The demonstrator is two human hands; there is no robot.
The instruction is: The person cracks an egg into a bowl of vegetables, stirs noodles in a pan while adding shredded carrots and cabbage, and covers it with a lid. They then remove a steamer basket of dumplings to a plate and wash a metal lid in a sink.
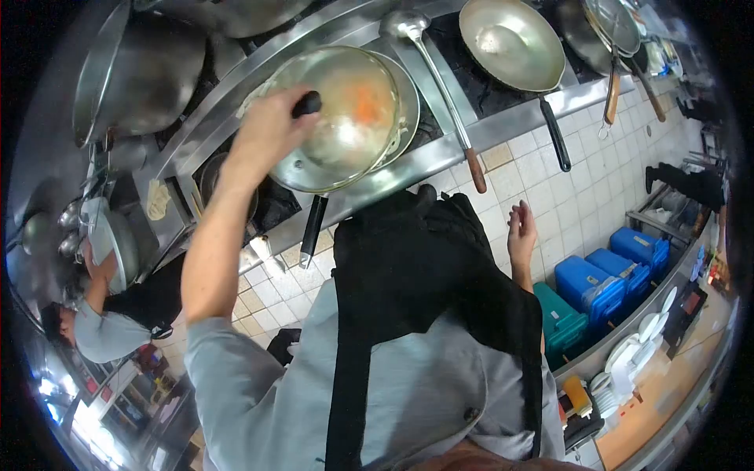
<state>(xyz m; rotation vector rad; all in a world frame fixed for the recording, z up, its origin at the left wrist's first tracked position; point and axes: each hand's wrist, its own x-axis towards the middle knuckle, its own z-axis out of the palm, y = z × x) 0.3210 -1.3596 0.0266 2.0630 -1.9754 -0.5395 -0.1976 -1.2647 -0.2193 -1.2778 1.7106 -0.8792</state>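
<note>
My left hand (pixel 271 132) is closed around the black knob (pixel 308 103) of a round glass lid (pixel 338 153). The lid is tilted over a frying pan (pixel 409 106) on the stove, and part of the pan's rim shows to its right. Orange and pale food is blurred behind the steamy glass, so I cannot make out its kind. Below the lid, a black pan handle (pixel 313 231) points toward me. My right hand (pixel 521 237) hangs beside my apron over the tiled floor, fingers loosely extended, holding nothing.
A long-handled ladle (pixel 440 74) lies across the stove edge, and another frying pan (pixel 522 47) stands right of it. Large metal pots (pixel 153 74) are at upper left. A co-worker (pixel 102 326) works at far left. Blue bins (pixel 589 286) stand at right.
</note>
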